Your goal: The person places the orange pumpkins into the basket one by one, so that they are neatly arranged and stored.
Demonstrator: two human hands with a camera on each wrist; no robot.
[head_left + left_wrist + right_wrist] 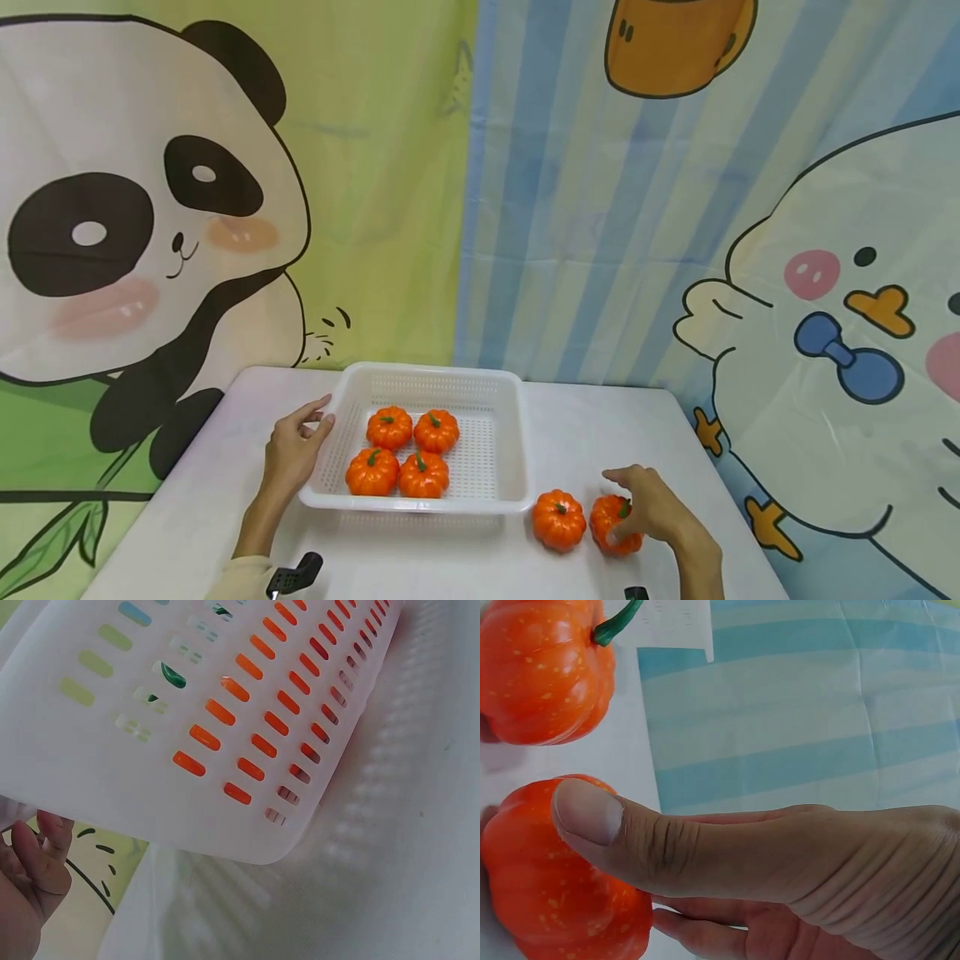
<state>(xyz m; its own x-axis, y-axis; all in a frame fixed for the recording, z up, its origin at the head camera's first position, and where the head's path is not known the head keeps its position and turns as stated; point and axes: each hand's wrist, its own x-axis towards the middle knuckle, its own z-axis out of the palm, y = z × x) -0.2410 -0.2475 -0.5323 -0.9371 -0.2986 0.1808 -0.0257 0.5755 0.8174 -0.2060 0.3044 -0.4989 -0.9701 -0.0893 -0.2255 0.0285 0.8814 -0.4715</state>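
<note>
A white plastic basket (491,504) with slotted walls stands on the table and holds several small orange pumpkins (372,472) with green stems. At its left side is my left hand (294,450), fingers loosely bent, thumb and fingertips close to the rim. Whether they touch it is hard to tell. To the right of the basket, two more pumpkins sit side by side on the table. My right hand (651,507) is at the outer pumpkin (609,521), thumb in front of it and fingers spread around its far side. The inner pumpkin (558,521) stands apart from that hand.
Under everything lies a white table (405,558). Behind it hangs a curtain (405,208) printed with a panda and a white bird. Dark camera mount parts (297,575) show near the wrists at the bottom edge.
</note>
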